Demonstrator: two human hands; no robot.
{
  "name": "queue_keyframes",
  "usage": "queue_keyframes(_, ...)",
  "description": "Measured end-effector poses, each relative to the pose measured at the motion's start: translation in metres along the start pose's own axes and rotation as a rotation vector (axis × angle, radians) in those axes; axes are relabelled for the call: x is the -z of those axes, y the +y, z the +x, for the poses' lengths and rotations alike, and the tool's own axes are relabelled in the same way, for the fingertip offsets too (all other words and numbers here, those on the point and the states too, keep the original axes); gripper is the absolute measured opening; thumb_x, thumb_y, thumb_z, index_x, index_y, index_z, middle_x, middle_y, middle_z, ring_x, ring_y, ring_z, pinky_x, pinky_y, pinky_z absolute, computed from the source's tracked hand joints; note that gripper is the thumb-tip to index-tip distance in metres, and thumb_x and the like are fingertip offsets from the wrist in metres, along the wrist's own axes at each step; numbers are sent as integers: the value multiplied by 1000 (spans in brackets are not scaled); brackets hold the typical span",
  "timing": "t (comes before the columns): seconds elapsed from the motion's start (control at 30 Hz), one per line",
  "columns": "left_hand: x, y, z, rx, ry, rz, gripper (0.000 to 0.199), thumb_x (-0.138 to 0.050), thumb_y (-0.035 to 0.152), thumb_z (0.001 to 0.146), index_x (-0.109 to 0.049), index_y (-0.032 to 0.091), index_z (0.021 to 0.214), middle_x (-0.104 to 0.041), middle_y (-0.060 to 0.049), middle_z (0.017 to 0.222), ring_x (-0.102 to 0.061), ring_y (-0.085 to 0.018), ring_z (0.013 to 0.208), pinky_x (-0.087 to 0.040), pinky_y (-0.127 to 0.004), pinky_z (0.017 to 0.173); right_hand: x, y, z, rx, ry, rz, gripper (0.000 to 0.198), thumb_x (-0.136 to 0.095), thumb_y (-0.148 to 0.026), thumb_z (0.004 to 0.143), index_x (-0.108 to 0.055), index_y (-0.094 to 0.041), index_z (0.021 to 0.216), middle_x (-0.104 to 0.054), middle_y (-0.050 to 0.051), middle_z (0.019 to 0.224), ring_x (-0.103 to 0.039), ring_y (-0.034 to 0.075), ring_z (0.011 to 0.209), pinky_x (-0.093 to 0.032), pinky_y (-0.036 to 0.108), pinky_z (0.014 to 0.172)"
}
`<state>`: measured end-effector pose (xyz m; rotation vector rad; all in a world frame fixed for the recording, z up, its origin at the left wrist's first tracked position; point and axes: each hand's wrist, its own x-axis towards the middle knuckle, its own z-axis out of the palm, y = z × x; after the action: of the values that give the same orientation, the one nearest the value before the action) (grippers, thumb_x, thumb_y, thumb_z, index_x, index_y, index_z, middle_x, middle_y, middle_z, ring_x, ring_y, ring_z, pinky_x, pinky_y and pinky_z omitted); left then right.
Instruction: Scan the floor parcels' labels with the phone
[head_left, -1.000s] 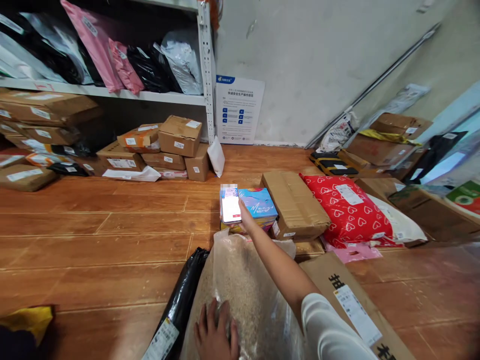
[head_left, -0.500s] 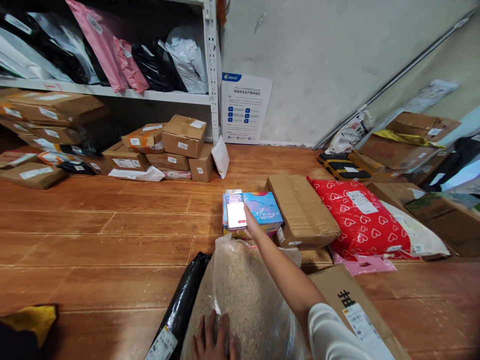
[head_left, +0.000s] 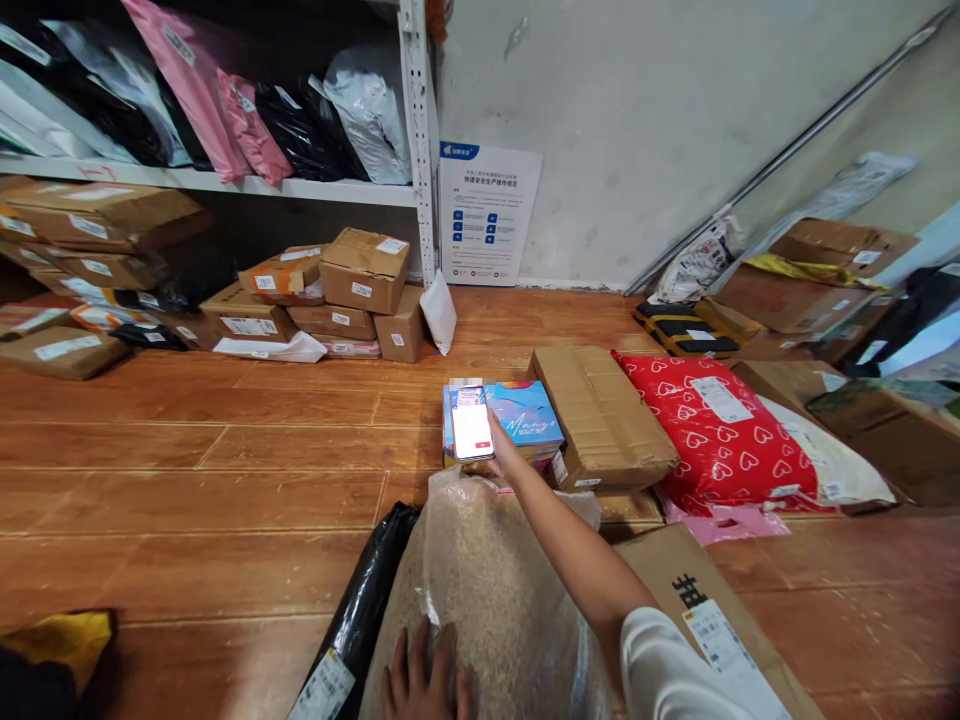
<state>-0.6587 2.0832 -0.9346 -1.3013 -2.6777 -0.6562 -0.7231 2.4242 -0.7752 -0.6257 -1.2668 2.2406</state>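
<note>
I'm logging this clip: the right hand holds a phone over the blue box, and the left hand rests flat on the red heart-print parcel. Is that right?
Not quite. In the head view the left hand rests on the clear sack of grain, not the red parcel, which lies untouched further right. The rest holds: the right hand holds the phone over the blue box.

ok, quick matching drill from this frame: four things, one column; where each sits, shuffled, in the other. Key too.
Things:
1 phone
2 left hand
3 heart-print red parcel
4 pink mailers

Places:
A on the metal shelf
B flat on the clear grain bag
C right of the long cardboard box
D held over the blue box

Pairs: 1-D, 2-B, 3-C, 4-A
</note>
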Motion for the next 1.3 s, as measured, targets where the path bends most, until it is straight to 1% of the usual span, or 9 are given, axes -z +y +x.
queue_keyframes(0.07, 3, 0, 1, -25, 9, -14, 41, -55, 33, 81, -68, 29, 119, -56, -10, 134, -37, -39, 133, -34, -60, 101, -2, -5, -15, -10, -51, 12, 51, -47, -52, 91, -32, -30, 135, -69, 8, 109, -70, 23, 70, -54, 29, 39)
queue_keyframes(0.13, 8, 1, 3, -40, 8, -37, 41, -55, 34, 81, -67, 28, 120, -56, -10, 135, -35, -38, 133, -35, -59, 100, -3, -11, -36, -22, -110, 27, 53, -54, -45, 87, -33, -32, 134, -67, 7, 115, -70, 23, 77, -59, 34, 46)
queue_keyframes(0.3, 25, 11, 8, -25, -39, -74, 41, -52, 33, 84, -64, 27, 123, -51, -10, 139, -31, -37, 136, -32, -58, 103, -6, -27, -95, -78, -222, 64, 72, -63, -21, 71, -31, -34, 135, -59, 6, 130, -68, 25, 91, -63, 45, 63)
queue_keyframes(0.43, 32, 16, 10, -30, -61, -77, 41, -51, 33, 85, -64, 25, 124, -51, -10, 138, -30, -37, 136, -30, -59, 105, -9, -36, -133, -63, -269, 54, 82, -62, -13, 69, -25, -36, 138, -55, 6, 136, -66, 27, 100, -63, 46, 65)
queue_keyframes(0.63, 34, 19, 9, -43, -60, -64, 41, -48, 33, 87, -63, 22, 125, -50, -11, 138, -29, -37, 136, -30, -57, 106, -2, -41, -178, 20, -243, -45, 86, -68, -19, 77, -16, -38, 142, -55, 9, 136, -65, 31, 106, -63, 43, 64)
queue_keyframes(0.73, 33, 20, 8, -46, -62, -62, 41, -47, 33, 88, -63, 22, 124, -51, -11, 137, -30, -36, 136, -31, -56, 106, 7, -41, -200, 48, -232, -80, 96, -71, -20, 78, -6, -40, 145, -53, 10, 137, -66, 32, 106, -63, 43, 64)
queue_keyframes(0.93, 31, 20, 7, -44, -50, -59, 41, -48, 35, 87, -64, 23, 123, -51, -10, 137, -32, -35, 135, -31, -55, 107, 29, -36, -239, 80, -112, -99, 100, -70, -21, 83, 4, -39, 148, -53, 14, 137, -65, 32, 108, -63, 39, 63)
queue_keyframes(1.1, 31, 20, 6, -41, -47, -59, 41, -48, 34, 88, -64, 22, 123, -51, -11, 136, -31, -36, 135, -31, -55, 106, 37, -36, -254, 58, -70, -114, 97, -69, -21, 84, 2, -40, 148, -50, 14, 138, -65, 32, 109, -63, 39, 63)
queue_keyframes(1.3, 30, 20, 6, -40, -36, -72, 40, -48, 34, 87, -64, 23, 122, -52, -10, 135, -32, -36, 134, -31, -55, 106, 36, -29, -254, 52, -85, -114, 99, -70, -22, 84, 3, -39, 148, -53, 14, 138, -65, 31, 109, -62, 38, 63)
